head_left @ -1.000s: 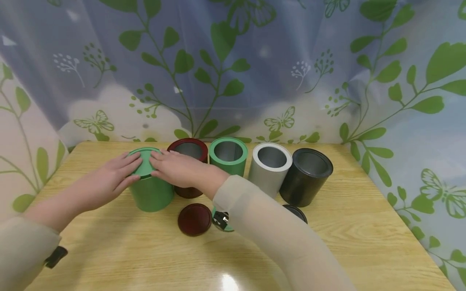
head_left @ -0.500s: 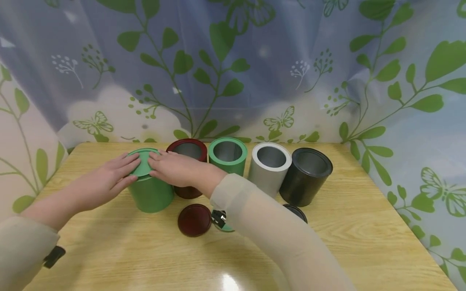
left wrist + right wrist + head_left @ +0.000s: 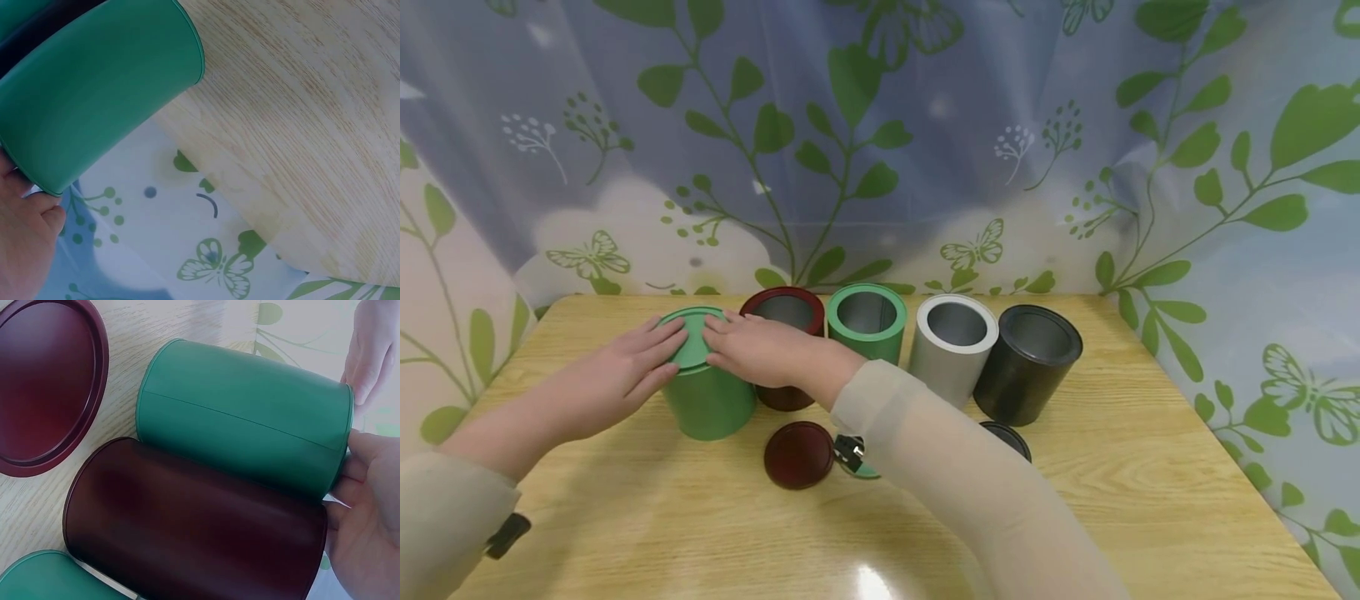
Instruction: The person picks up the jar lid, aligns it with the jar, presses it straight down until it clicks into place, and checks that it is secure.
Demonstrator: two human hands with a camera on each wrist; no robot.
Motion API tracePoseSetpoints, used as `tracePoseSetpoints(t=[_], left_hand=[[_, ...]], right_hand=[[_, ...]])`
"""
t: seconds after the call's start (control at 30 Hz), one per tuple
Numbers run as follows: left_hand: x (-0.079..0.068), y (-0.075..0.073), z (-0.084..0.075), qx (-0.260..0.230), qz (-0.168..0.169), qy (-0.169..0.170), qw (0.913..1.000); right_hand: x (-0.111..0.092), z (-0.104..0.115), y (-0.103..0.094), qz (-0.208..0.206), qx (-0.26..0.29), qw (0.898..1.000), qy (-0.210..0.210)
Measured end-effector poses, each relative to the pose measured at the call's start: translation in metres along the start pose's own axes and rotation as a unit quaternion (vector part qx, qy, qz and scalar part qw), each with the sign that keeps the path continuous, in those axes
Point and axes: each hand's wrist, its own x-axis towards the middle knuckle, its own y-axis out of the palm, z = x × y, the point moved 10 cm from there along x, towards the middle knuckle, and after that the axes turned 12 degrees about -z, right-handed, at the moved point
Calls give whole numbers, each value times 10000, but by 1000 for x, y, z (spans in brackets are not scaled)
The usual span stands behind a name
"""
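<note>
A green can (image 3: 709,408) stands at the left end of a row of cans, with a green lid (image 3: 695,343) on its top. My left hand (image 3: 636,367) lays its outstretched fingers on the lid from the left. From the right, my right hand (image 3: 763,348) rests its fingertips on the lid's other side, reaching across the dark red can (image 3: 812,302). Both wrist views show the green can's side, with fingers at its lidded end. In the right wrist view, the dark red can (image 3: 194,519) stands against the green one.
Rightward stand a second green can (image 3: 891,333), a white can (image 3: 951,367) and a black can (image 3: 1026,379), all open-topped. In front lie a dark red lid (image 3: 799,455), a partly covered green lid (image 3: 867,472) and a black lid (image 3: 1013,438). A patterned curtain (image 3: 925,167) hangs behind.
Both hands have stayed on the green lid. The dark line under the lid's front edge, visible a second ago, no longer shows. The head view has shifted slightly.
</note>
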Motion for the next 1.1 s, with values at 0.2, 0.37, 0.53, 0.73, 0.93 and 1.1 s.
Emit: tracePoseSetpoints(t=[0.2, 0.37, 0.53, 0.73, 0.93, 1.1], left_hand=[[0, 0, -2, 47, -121, 82, 9999], [-1, 1, -1, 50, -140, 97, 9998], [0, 1, -2, 59, -140, 139, 9998], [1, 0, -3, 79, -133, 139, 9998], [1, 1, -2, 98, -74, 121, 9999], [1, 1, -2, 131, -61, 121, 9998]], right_hand=[[1, 0, 2, 21, -74, 10000, 35], [1, 0, 3, 33, -146, 9999, 39], [0, 0, 3, 28, -146, 9999, 56], [-1, 2, 2, -59, -84, 9999, 16], [-1, 2, 2, -62, -97, 9999, 8], [-1, 2, 0, -57, -153, 9999, -23]])
